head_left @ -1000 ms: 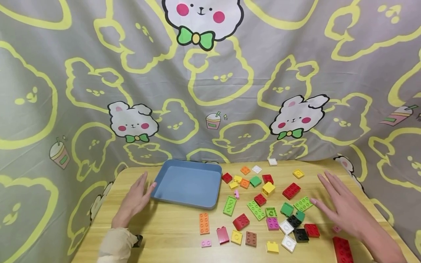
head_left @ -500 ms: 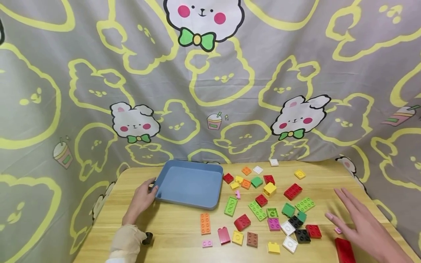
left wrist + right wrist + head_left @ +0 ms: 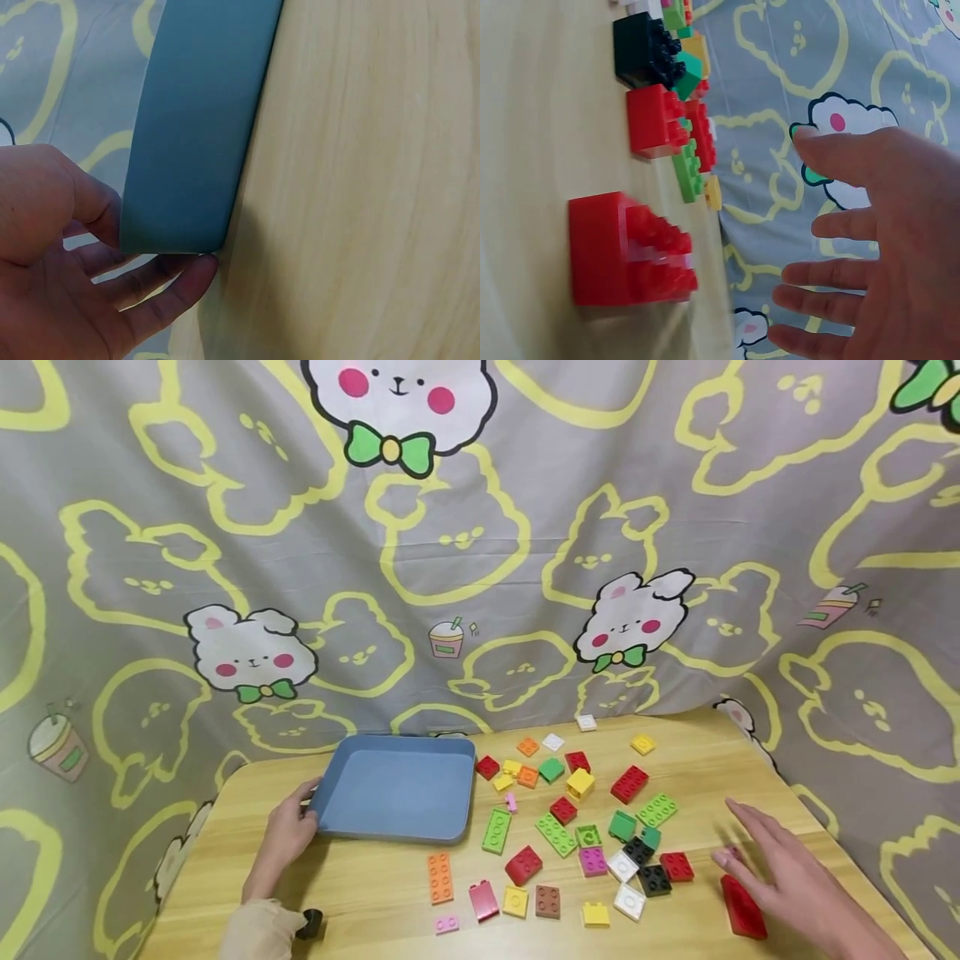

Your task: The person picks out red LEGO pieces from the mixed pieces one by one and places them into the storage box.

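While gripped at its corner by the left hand (image 3: 288,831), blue tray (image 3: 352,760) bare inside; right hand (image 3: 780,877) spread, holding nothing.

Rectangular blue plastic tray (image 3: 395,789): on wooden table (image 3: 375,902), left; scattered plastic building bricks (image 3: 577,827) to its right; printed fabric backdrop (image 3: 480,568) behind.

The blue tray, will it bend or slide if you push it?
The blue tray looks like stiff plastic, so it probably won't bend. It holds nothing, so it's likely light and slides easily on the smooth wooden table. The left hand grips its edge.
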A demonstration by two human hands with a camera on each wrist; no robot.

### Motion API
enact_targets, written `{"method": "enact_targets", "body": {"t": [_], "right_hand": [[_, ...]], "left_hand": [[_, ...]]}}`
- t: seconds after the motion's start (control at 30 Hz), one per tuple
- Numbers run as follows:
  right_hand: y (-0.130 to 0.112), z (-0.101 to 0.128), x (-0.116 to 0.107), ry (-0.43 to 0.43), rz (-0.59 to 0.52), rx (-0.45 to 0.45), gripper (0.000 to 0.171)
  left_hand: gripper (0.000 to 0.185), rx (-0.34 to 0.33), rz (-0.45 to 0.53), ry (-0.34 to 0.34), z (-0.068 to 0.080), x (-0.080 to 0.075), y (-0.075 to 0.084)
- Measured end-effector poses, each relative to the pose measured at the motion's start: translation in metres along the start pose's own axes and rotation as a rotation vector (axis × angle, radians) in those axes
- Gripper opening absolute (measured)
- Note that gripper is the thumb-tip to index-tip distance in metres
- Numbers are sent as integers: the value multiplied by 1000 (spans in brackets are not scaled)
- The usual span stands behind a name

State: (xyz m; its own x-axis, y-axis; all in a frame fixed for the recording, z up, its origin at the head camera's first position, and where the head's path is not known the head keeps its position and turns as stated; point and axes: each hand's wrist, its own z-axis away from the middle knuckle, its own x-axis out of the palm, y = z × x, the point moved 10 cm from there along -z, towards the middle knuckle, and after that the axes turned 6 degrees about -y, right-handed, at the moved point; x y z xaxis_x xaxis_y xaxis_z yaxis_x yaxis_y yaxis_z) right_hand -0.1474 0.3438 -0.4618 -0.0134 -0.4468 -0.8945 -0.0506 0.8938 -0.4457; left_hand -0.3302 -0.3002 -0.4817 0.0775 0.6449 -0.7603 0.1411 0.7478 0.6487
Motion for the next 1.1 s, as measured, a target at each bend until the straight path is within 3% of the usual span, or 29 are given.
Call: {"method": "enact_targets", "body": {"t": [0.23,0.4,0.5,0.8,1.1], "right_hand": [[-2,11,9,33,85,-43,78],[-5,19,14,29,163,-60,65],[-3,24,17,26,190,-35,58],[7,24,25,-14,165,63,53],[19,21,37,-142,133,156,55]], "left_hand": [[55,1,26,-19,4,0,-1],[55,-7,29,-27,11,-2,-6],[55,-26,21,-29,14,-4,-9],[58,-168,-37,-62,23,-5,-16],[57,-192,-16,-50,26,-5,-10]]}}
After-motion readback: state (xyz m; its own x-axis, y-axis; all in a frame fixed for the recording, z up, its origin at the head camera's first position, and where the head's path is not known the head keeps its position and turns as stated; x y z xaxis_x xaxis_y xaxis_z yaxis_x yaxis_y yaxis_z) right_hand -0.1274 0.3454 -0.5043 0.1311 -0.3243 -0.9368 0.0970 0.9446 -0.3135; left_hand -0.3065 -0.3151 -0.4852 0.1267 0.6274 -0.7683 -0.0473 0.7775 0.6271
